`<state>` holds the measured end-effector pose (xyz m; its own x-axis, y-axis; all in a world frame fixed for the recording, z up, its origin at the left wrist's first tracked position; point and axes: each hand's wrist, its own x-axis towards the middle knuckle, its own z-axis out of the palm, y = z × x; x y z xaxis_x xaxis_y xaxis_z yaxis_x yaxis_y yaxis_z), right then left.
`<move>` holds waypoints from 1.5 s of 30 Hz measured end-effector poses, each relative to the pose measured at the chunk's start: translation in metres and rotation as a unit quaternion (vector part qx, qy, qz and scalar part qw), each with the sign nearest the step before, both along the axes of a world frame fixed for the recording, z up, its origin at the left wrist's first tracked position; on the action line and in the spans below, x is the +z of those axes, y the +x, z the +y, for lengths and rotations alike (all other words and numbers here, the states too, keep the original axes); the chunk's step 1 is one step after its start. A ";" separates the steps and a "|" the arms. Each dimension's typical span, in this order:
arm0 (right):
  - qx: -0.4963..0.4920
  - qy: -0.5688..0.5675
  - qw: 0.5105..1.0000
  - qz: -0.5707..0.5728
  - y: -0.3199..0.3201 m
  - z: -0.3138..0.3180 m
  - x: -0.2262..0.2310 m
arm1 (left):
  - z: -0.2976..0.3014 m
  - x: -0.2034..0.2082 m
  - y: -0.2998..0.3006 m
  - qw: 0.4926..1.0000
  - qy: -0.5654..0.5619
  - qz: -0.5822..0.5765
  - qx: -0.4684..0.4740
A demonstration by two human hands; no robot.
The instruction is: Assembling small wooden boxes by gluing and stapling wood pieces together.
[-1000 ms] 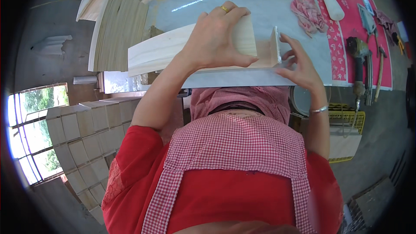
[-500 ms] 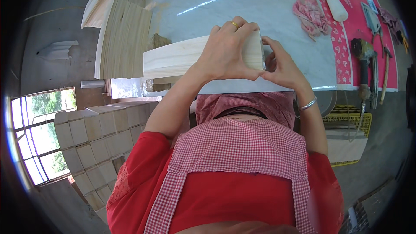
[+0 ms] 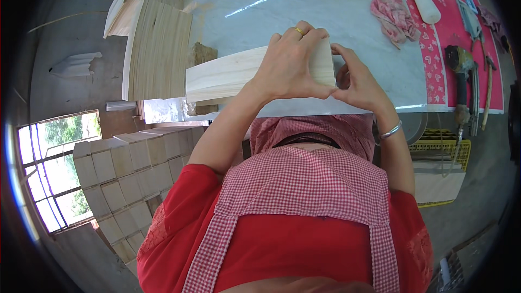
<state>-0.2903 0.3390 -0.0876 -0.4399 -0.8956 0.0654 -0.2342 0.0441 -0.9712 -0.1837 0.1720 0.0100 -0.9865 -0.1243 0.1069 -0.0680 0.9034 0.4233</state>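
Observation:
A long pale wooden board (image 3: 225,70) lies near the front edge of the white table (image 3: 244,35), its right end under my hands. My left hand (image 3: 290,65) spans the board's width, thumb along the near edge and fingers curled over the far edge, a ring on one finger. At the board's right end, my right hand (image 3: 361,78) presses with its thumb at the near corner and fingers bent toward the far corner. The two thumbs almost meet. Whatever lies beneath the board is mostly hidden.
Stacked thin wooden boards (image 3: 157,49) stand left of the board. On the right are a crumpled pink cloth (image 3: 395,16), a white squeeze bottle (image 3: 425,5), an air-powered nail gun (image 3: 460,70) and a hammer (image 3: 488,92). Several wooden boxes (image 3: 125,184) are piled lower left.
The whole view has shifted slightly, so everything appears a little farther right. Both hands keep their grip on the board; the strip at its right end shows less now.

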 end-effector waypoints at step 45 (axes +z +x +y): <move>-0.079 -0.075 0.994 -0.016 0.069 0.045 0.047 | -0.002 -0.009 -0.002 1.000 -0.001 0.000 0.009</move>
